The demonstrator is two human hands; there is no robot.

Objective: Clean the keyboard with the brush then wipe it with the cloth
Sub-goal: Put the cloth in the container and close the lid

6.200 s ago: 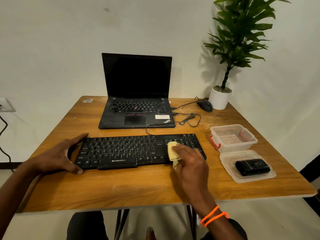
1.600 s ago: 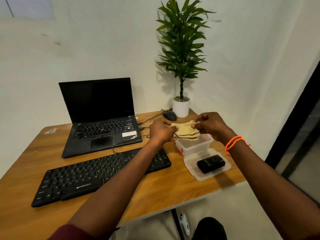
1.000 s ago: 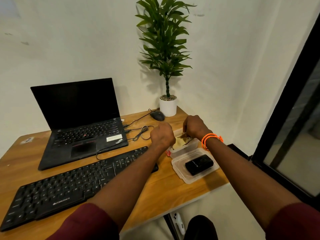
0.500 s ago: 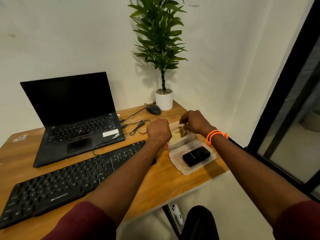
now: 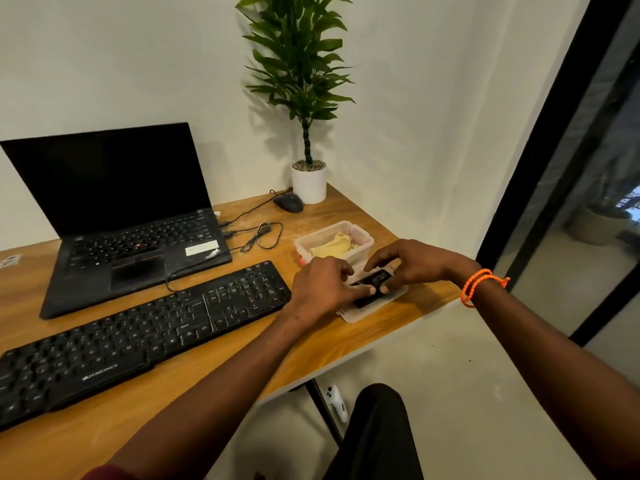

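Keyboard [image 5: 145, 337] lies along the near left of the desk [image 5: 349, 341]. Just right, the left hand [image 5: 322, 289] and right hand [image 5: 412, 263] meet, fingertips pinching a black case [image 5: 372, 284] on a lid [image 5: 367, 315] near the edge, where a careless tug could tip it off. Beyond, the cloth [image 5: 330, 247] sits in a container [image 5: 360, 237].

The long black plastic keyboard [image 5: 145, 337] lies flat on the wooden worktop [image 5: 214, 386], its near end just left of the left hand [image 5: 325, 289]. The crumpled yellow cloth [image 5: 329, 247] sits inside a clear plastic box [image 5: 360, 242] just beyond both hands. The small black brush case [image 5: 372, 284] lies on a clear lid [image 5: 363, 315], both hands touching it.
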